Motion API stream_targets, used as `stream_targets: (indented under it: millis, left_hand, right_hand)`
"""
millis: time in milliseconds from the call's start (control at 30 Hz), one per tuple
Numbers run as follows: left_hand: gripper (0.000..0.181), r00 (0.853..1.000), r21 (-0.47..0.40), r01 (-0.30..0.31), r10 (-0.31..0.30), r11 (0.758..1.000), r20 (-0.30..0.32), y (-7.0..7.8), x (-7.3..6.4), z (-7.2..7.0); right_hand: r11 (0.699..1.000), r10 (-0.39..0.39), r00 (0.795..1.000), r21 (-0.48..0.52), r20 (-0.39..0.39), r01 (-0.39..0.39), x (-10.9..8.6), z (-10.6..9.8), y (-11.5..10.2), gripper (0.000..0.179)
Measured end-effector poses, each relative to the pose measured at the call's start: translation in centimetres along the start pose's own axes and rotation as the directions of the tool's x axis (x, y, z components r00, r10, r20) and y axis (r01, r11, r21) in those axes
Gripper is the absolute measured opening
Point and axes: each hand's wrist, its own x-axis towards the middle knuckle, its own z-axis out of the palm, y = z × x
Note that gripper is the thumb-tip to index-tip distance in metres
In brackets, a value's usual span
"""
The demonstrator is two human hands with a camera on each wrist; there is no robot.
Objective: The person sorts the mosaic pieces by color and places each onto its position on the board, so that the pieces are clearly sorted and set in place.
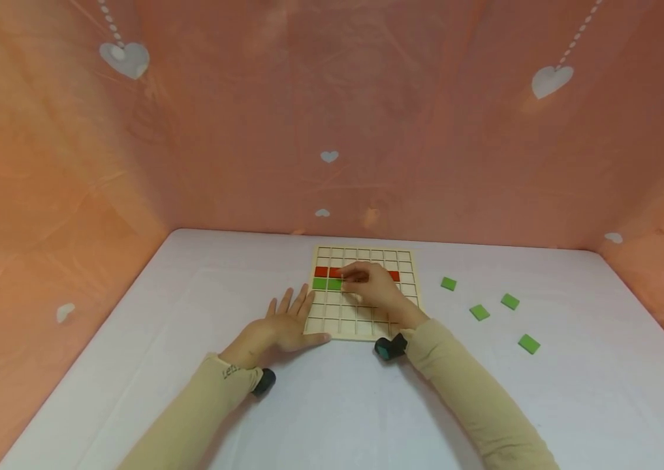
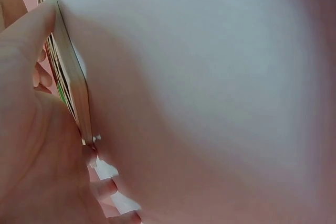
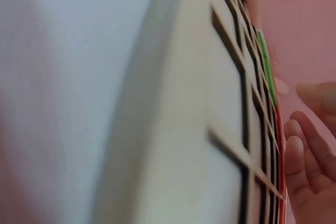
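A pale wooden grid board (image 1: 332, 313) lies flat on the table. Red square tiles (image 1: 321, 271) run along one of its rows, partly hidden by my right hand. Just below them, two green square tiles (image 1: 320, 284) fill cells at the left side. My left hand (image 1: 281, 329) has its fingers spread at the board's lower left corner; in the left wrist view its thumb (image 2: 39, 22) lies against the board's edge. Over the board, beside the green tiles, is my right hand (image 1: 374, 285). The right wrist view shows a gap between its thumb and fingers (image 3: 295, 156), with nothing visible there.
To the right of the board, several loose green tiles (image 1: 480, 313) lie scattered on the white tabletop (image 1: 332, 418). An orange-pink sheet (image 1: 426, 130) with pale hearts surrounds the back and sides. Dark wrist cameras (image 1: 389, 348) sit under both wrists.
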Motion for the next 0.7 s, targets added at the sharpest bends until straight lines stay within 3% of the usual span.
stream_targets:
  millis: [700]
  left_hand:
    - [0.092, 1.000, -0.032, -0.014, 0.014, 0.999, 0.002, 0.2, -0.4, -0.4]
  right_hand:
    - [0.996, 0.062, 0.995, 0.068, -0.072, -0.058, -2.1, -3.1, 1.4, 0.036]
